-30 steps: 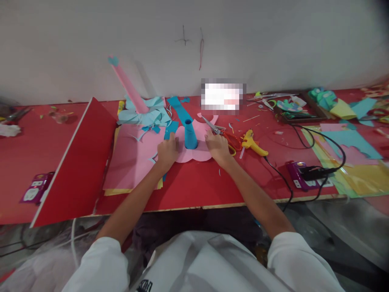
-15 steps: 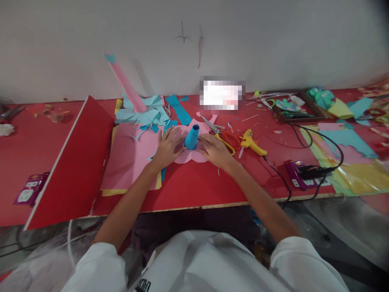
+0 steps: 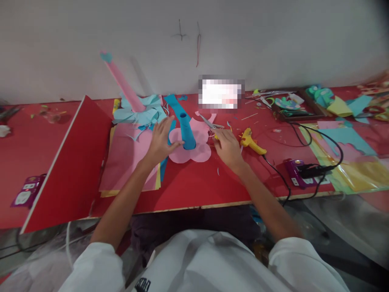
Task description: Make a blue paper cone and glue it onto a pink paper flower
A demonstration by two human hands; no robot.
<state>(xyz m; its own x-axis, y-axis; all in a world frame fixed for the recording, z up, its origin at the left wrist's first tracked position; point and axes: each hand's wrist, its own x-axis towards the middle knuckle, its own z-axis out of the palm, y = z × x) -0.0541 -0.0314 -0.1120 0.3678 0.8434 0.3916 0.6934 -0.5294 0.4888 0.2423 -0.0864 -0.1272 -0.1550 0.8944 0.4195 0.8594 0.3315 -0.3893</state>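
A blue paper cone [image 3: 188, 136], open at its narrow top, stands tilted to the left on a pink petal-shaped paper [image 3: 202, 153]. My left hand [image 3: 162, 140] is open beside it, fingers apart, thumb tip close to the cone's lower side; whether it touches cannot be made out. My right hand [image 3: 228, 149] lies open to the right of the pink paper, fingers bent over the handles of the scissors [image 3: 208, 121]. Only the blades and a bit of yellow handle show from under it.
A yellow glue gun [image 3: 253, 142] lies right of my right hand, its cord running to a purple power socket [image 3: 296, 174]. Pink sheets [image 3: 121, 162] are stacked on the left, by an upright red board [image 3: 71, 162]. Behind them a pink paper tube [image 3: 124, 83] leans over blue scraps.
My right hand has left the blue cone and moved right, over the scissors' handles. My left hand has drawn slightly up. The cone, upright before, now tilts left.
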